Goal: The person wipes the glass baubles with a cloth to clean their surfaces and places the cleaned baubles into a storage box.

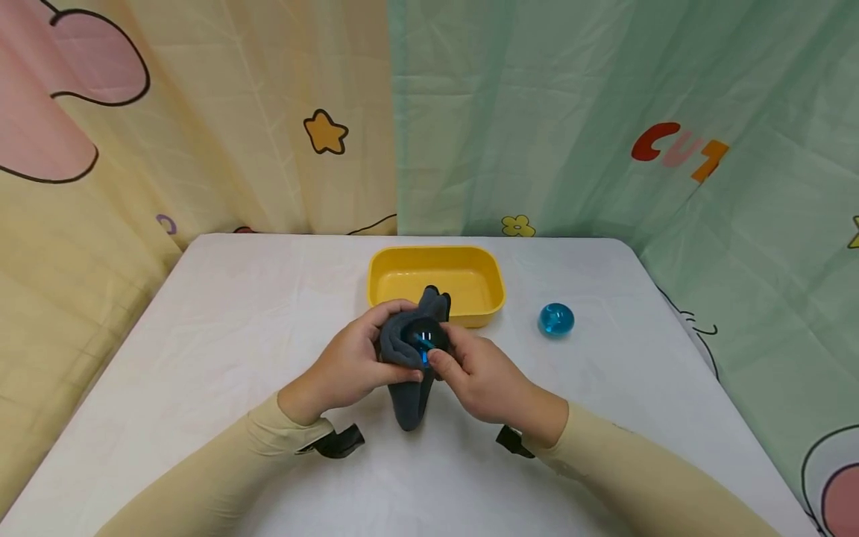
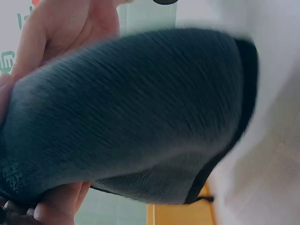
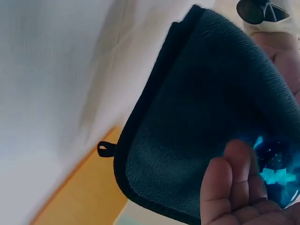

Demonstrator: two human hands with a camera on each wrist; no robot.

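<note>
My left hand point(image 1: 356, 362) grips a dark grey cloth point(image 1: 406, 403) with black edging, bunched in the palm with its corners hanging down and sticking up. Inside the cloth's fold sits a clear blue ball point(image 1: 426, 339), which my right hand point(image 1: 486, 373) pinches between thumb and fingers. In the right wrist view, the fingers point(image 3: 218, 185) curl along the side of the ball point(image 3: 279, 173), with the cloth point(image 3: 187, 122) spread behind. Seen from the left wrist, the cloth point(image 2: 131, 108) covers much of the left hand point(image 2: 70, 28).
A yellow plastic tub point(image 1: 436, 257) stands on the white table point(image 1: 255, 321) just beyond the hands. To its right lies a second clear blue ball point(image 1: 556, 319). Patterned curtains point(image 1: 510, 97) hang behind the table's far edge.
</note>
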